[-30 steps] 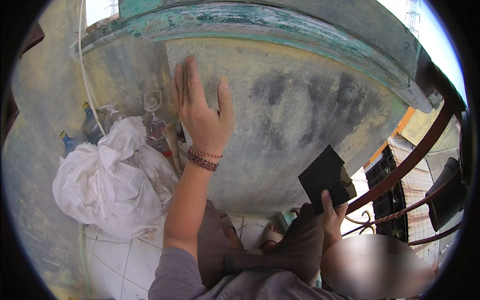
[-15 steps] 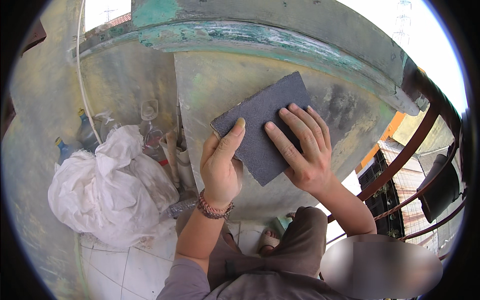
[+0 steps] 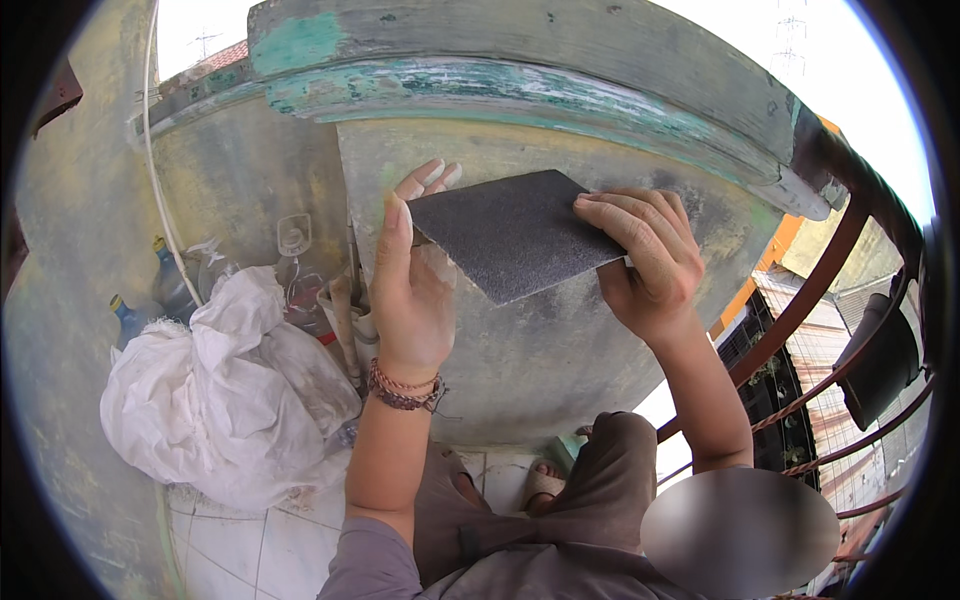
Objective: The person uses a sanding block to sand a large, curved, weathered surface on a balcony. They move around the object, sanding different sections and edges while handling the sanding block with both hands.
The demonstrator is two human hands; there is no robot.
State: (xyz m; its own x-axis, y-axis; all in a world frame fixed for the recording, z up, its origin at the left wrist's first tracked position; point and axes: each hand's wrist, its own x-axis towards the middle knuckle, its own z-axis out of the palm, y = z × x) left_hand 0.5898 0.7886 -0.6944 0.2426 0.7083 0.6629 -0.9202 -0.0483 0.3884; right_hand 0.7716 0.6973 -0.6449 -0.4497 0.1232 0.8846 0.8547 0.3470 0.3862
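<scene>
Charcoal-black, the sheet (image 3: 525,235) is pinched by its right edge in my right hand (image 3: 658,262), my left hand (image 3: 408,295) loosely spread at its left corner, contact unclear.

No text, label, brand, number or sign can be read.
</scene>
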